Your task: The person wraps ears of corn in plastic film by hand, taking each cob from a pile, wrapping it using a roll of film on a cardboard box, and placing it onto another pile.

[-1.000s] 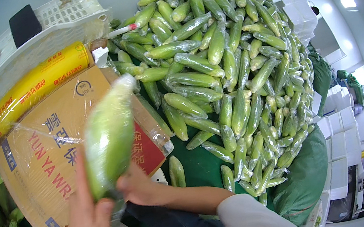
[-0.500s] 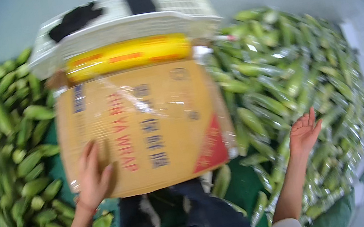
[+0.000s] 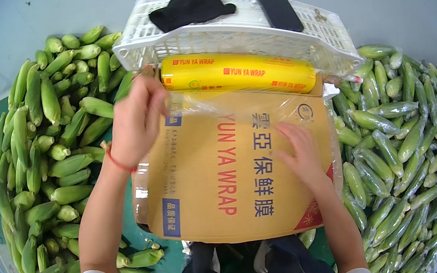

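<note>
In front of me lies a flat cardboard panel (image 3: 200,197) with printed lettering, clear film over its upper part. A yellow roll of cling film (image 3: 237,72) sits along its far edge. My left hand (image 3: 137,118) is raised beside the roll's left end, fingers curled in and slightly smeared by motion. Whether a film edge is between those fingers cannot be made out. Over the right half of the panel, my right hand (image 3: 301,151) hovers or rests with fingers stretched forward and thumb apart, also blurred. Nothing shows in it.
Unwrapped corn cobs in green husks (image 3: 72,175) are heaped on the left. Film-wrapped cobs (image 3: 406,151) pile up on the right. Behind the roll stands an upturned white plastic crate (image 3: 234,4), bearing a black glove (image 3: 188,9) and a dark phone (image 3: 277,8).
My view has shifted, so the panel and crate appear farther right. My left hand has gone from the panel up to the roll's left end. My right hand has come from above the wrapped cobs to the panel.
</note>
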Demonstrator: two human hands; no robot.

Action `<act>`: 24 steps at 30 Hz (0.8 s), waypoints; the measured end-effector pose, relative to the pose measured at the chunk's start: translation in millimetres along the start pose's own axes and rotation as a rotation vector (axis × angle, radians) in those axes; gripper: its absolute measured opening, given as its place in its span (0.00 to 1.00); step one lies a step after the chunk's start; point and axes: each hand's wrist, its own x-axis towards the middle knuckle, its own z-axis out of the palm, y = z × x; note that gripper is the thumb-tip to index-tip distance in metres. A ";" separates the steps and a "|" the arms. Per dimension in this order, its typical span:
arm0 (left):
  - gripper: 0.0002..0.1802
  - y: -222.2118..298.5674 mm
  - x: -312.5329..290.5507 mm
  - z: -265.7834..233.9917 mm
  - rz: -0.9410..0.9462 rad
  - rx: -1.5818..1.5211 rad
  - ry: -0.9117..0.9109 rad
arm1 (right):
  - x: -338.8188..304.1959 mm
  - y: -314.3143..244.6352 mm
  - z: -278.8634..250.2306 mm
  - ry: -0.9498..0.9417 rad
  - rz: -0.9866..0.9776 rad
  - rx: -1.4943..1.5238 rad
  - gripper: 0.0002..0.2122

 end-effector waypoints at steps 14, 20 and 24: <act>0.06 13.3 -223.4 -78.9 -0.325 -0.224 -0.217 | -150.2 -57.1 -62.5 -0.505 0.579 0.117 0.10; 0.19 -191.6 -220.7 -8.7 -0.857 -0.077 0.220 | -175.0 -10.4 -43.7 -0.379 0.440 0.076 0.11; 0.36 -270.1 -209.9 58.3 -1.042 0.128 -0.126 | -154.2 -35.2 -44.8 -0.434 0.519 0.049 0.11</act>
